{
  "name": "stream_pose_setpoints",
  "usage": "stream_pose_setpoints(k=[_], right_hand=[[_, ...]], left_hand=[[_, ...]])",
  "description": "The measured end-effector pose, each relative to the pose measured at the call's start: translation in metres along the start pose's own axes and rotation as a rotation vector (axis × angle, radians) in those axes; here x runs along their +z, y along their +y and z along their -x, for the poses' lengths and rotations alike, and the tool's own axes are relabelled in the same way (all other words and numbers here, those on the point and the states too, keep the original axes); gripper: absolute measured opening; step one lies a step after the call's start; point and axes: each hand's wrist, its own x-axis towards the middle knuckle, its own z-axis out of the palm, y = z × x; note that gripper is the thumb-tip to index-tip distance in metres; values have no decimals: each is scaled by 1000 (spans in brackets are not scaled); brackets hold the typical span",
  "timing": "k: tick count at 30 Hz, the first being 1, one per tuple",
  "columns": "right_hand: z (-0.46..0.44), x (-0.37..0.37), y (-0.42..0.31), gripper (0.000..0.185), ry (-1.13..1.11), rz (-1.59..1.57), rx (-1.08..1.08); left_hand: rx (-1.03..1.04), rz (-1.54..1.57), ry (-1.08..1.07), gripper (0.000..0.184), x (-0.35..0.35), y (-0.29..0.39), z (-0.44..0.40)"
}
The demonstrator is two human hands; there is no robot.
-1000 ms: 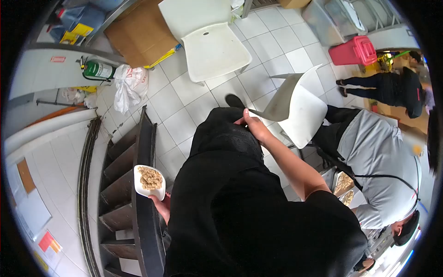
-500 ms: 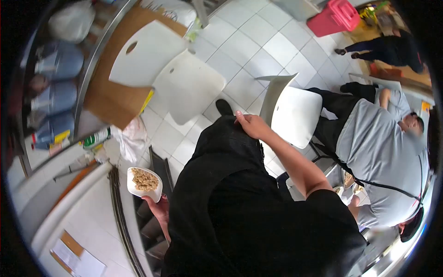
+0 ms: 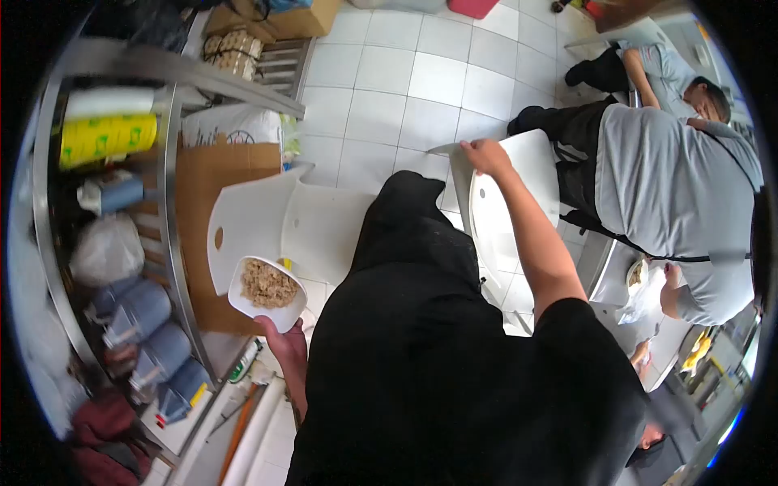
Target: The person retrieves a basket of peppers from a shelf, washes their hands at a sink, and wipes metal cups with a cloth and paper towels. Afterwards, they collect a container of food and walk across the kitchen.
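Observation:
My left hand [image 3: 285,340] holds a white bowl [image 3: 293,314] from below and along its near side, thumb at the rim. Inside lies a heap of light brown, crumbly food [image 3: 267,283], maybe rice. Beneath the bowl in this view is a white chair [image 3: 324,227] with an oval hole in its back. My right hand [image 3: 489,157] is stretched out over a second white chair [image 3: 531,174], fingers curled at its edge; whether they grip it is unclear.
A metal rack [image 3: 168,202] at left holds large bottles [image 3: 164,352] and a yellow roll [image 3: 109,139]. Cardboard [image 3: 219,178] leans beside it. At right, a person in a grey shirt [image 3: 673,178] is by a table [image 3: 609,271]; another person sits beyond. White tiles [image 3: 389,73] cover the floor.
The view has turned and moved forward, bringing more of the rack in. My right hand has gone from my thigh out to the second chair. The bowl stays in my left hand.

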Motion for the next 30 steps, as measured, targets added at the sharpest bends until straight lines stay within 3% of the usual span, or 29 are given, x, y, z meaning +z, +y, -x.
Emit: stream_pose_setpoints(k=[4,7,8,9,11,13,14,15,17,23,30], right_hand=[[10,-1,14,76,14,-343,22],[-20,-17,21,75,-108,-290,46],[-27,-22,12,69,38,-26,16],[-32,-18,4,58,345,-50,-99],[-50,-43,-22,55,330,-298,-192],[-77,-62,-41,60,-128,-955,-94],[-82,-79,-52,65,-350,-1141,5],[-92,-90,-58,69,-439,-1115,-35],[-106,-115,-81,68,-349,-927,-138],[-141,-180,-58,72,-248,-1179,77],[-166,-252,1,83,-13,-1122,233]], left_hand=[[9,-41,-110,66,80,40,-51],[-19,-118,-166,68,154,67,-91],[-23,-93,-160,69,186,75,-101],[-31,-113,-155,69,212,80,-118],[-22,-150,-160,70,254,99,-144],[-75,-165,-190,70,313,120,-163],[-92,-186,-207,69,347,131,-170],[-112,-204,-226,69,381,140,-176],[-83,-257,-230,67,450,155,-195],[-118,-364,-423,70,603,155,-272],[-235,-422,-630,71,730,105,-315]])
